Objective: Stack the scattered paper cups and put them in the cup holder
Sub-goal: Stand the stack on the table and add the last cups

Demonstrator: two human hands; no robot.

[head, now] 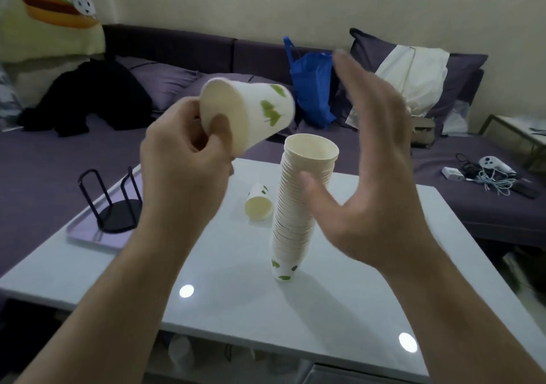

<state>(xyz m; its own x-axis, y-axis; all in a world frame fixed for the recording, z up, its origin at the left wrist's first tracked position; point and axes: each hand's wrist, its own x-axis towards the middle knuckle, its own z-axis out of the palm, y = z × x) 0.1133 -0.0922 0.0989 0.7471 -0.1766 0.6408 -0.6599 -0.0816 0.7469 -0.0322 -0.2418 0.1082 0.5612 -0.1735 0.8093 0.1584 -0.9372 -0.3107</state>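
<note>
A tall, slightly leaning stack of white paper cups (pixel 295 206) with green leaf prints stands on the white table (pixel 236 295). My left hand (pixel 183 159) grips one paper cup (pixel 254 112) by its rim, tilted on its side above and left of the stack top. My right hand (pixel 372 171) is spread wide just right of the stack, thumb close to its upper part. Another loose cup (pixel 259 203) lies on its side on the table left of the stack. The black wire cup holder (pixel 113 203) stands on a purple tray (pixel 85 233) at the table's left edge.
A purple sofa runs behind the table, carrying a blue bag (pixel 313 88), dark clothes (pixel 85 100), pillows, and cables with a white controller (pixel 493 165) at the right. A small side table (pixel 520 129) sits at the far right.
</note>
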